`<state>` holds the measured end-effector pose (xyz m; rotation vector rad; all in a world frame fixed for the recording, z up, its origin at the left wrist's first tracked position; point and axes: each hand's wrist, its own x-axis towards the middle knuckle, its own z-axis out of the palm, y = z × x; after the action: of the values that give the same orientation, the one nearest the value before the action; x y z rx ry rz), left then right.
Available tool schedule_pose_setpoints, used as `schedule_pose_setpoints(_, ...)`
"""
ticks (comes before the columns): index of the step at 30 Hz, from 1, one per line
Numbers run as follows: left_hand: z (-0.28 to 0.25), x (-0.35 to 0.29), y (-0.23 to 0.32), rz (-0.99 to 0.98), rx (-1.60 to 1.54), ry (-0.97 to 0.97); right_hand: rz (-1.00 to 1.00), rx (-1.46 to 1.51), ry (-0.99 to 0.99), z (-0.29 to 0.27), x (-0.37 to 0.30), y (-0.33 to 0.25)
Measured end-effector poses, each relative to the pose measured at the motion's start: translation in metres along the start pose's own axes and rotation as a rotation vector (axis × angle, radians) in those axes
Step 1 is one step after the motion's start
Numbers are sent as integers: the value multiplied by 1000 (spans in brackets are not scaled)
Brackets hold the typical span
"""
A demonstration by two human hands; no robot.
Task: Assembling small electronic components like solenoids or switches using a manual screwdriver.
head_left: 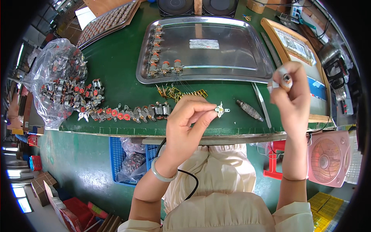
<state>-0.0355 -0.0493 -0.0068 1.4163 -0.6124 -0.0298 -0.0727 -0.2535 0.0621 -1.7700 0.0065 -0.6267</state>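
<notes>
My left hand [188,121] pinches a small metal part with a brass centre [220,110] between thumb and fingers, just above the green table's [116,62] front edge. My right hand [292,96] is raised at the right, closed around a small cylindrical motor [286,78] with its round end facing up. A row of small motors with red caps [127,113] lies left of my left hand. Brass terminals [179,92] are scattered just beyond it.
A metal tray [232,50] holds several finished motors [156,50] along its left side. A clear bag of motors [58,81] sits far left. A grey ribbed tool [249,110] and tweezers [262,104] lie near the tray. A pink fan [328,158] stands at the lower right.
</notes>
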Motion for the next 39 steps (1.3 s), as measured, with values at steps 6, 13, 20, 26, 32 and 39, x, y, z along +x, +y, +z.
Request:
schedule_pose_setpoints(6,-2,0,8,-306,-610,14,-30,-929,-348,-28,-9,28)
schedule_pose_setpoints(13,4,-1,14,-382,-827,13,112,-516,-291,-29,-13,14)
schedule_pose_setpoints(20,8,-3,10,-180,-568,-1,-403,-379,-448,-5,-27,-6)
schedule_pose_setpoints(26,6,-3,8,-101,-485,-28,-580,-481,-457,8,-28,0)
schedule_pose_setpoints(32,4,-1,7,-9,-473,-64,-281,-250,-496,12,-34,-6)
schedule_pose_setpoints(39,-2,6,4,166,-395,-159,648,775,-670,9,-30,-2)
